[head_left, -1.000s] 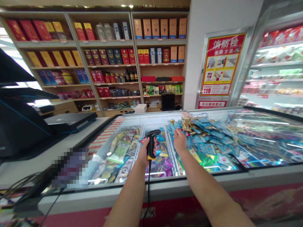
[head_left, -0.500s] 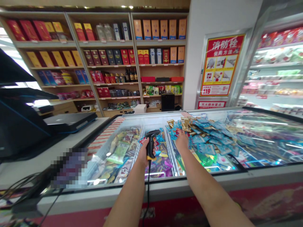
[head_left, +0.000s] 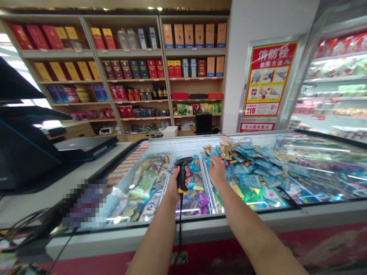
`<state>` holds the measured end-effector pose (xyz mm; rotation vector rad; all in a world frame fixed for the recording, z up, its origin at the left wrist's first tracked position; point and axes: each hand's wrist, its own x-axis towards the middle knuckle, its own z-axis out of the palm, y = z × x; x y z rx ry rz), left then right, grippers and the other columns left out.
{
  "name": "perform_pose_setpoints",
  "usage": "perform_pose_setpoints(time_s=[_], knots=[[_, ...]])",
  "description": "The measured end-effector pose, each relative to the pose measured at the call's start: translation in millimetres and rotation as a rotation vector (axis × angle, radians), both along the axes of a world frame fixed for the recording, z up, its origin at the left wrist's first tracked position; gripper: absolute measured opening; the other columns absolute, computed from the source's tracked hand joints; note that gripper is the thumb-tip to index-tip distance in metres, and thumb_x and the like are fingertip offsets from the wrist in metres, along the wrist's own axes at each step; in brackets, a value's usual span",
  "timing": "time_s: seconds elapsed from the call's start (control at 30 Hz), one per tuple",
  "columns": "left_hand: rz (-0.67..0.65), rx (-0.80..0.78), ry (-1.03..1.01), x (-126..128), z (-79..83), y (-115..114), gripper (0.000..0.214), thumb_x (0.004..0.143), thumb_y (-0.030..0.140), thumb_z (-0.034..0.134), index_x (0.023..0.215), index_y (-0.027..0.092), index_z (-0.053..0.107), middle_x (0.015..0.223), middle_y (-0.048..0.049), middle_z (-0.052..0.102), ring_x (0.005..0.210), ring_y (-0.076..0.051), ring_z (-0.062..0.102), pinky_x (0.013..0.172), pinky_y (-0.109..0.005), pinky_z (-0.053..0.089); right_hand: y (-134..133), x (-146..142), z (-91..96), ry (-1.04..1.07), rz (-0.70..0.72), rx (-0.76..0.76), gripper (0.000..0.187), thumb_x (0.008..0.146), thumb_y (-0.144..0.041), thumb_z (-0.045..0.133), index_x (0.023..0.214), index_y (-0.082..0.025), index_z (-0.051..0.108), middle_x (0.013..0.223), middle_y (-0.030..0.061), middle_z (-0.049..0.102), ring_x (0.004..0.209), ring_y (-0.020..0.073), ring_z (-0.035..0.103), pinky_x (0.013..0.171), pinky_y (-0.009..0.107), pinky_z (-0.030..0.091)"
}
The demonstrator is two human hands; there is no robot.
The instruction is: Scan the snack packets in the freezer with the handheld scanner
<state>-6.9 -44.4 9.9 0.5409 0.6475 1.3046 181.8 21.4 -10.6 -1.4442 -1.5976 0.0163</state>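
Head view: the left hand (head_left: 173, 185) is seen clenched around the grip of a black barcode scanner (head_left: 182, 172), which is held upright with its head tipped forward over the open chest freezer (head_left: 258, 215); its cable (head_left: 180, 229) hangs down from under the hand, along the forearm. Just to the right of it, past a white wire divider (head_left: 207, 183), the right hand (head_left: 217, 170) is laid palm down on a heap of blue packets (head_left: 252, 164), fingers spread over them; whether a packet is pinched beneath cannot be told. A few gold packets (head_left: 225, 149) lie just beyond the fingertips. Under the scanner, mixed bright wrappers (head_left: 195, 191) fill the middle compartment. For a clean pick, a single packet is probably best taken by one edge and lifted clear of the loose heap, so that neighbours are not dragged along; its printed side should then be turned flat toward the scanner head, with the cable kept out of the way. Well to the left of the left hand a tabletop (head_left: 43, 194) carries dark till equipment, and far beyond both hands shelves (head_left: 137, 68) of boxed goods line the wall.
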Motion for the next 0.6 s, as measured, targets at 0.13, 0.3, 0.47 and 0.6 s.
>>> perform_pose_setpoints(time_s=[0.13, 0.3, 0.47, 0.6], knots=[[-0.01, -0.011, 0.001, -1.5, -1.9, 2.8, 0.032, 0.085, 0.044, 0.056, 0.082, 0.012, 0.06, 0.063, -0.0014, 0.057, 0.043, -0.006, 0.049, 0.036, -0.015, 0.039, -7.5, -26.2, -5.2, -0.094, 0.272, -0.047, 0.034, 0.091, -0.019, 0.042, 0.114, -0.02, 0.068, 0.125, 0.0074, 0.063, 0.118, 0.0217, 0.053, 0.104, 0.039, 0.036], [-0.005, 0.025, -0.005, -1.9, -4.1, 5.6, 0.033, 0.087, 0.043, 0.053, 0.084, 0.012, 0.061, 0.064, -0.0023, 0.059, 0.042, -0.006, 0.049, 0.037, -0.015, 0.041, -20.3, -54.7, -8.8, -0.383, 0.478, -0.148, 0.053, 0.088, -0.04, 0.054, 0.139, -0.026, 0.046, 0.142, 0.0068, 0.049, 0.131, 0.0283, 0.04, 0.105, 0.045, 0.031], [0.004, 0.03, 0.003, -0.8, -3.0, 4.4, 0.032, 0.088, 0.042, 0.052, 0.085, 0.011, 0.061, 0.064, -0.0028, 0.06, 0.042, -0.006, 0.049, 0.036, -0.016, 0.041, -24.9, -56.2, -3.2, -0.456, 0.426, -0.152, 0.055, 0.088, -0.042, 0.055, 0.14, -0.026, 0.045, 0.119, 0.0089, 0.066, 0.125, 0.0321, 0.043, 0.102, 0.051, 0.028], [-0.015, 0.022, 0.014, -1.8, -3.8, 4.6, 0.035, 0.089, 0.043, 0.049, 0.083, 0.011, 0.06, 0.061, -0.0025, 0.059, 0.042, -0.006, 0.05, 0.037, -0.015, 0.041, -24.2, -47.2, 0.2, -0.456, 0.413, -0.161, 0.052, 0.08, -0.051, 0.064, 0.127, -0.031, 0.057, 0.115, 0.0072, 0.066, 0.117, 0.031, 0.047, 0.099, 0.048, 0.029]])
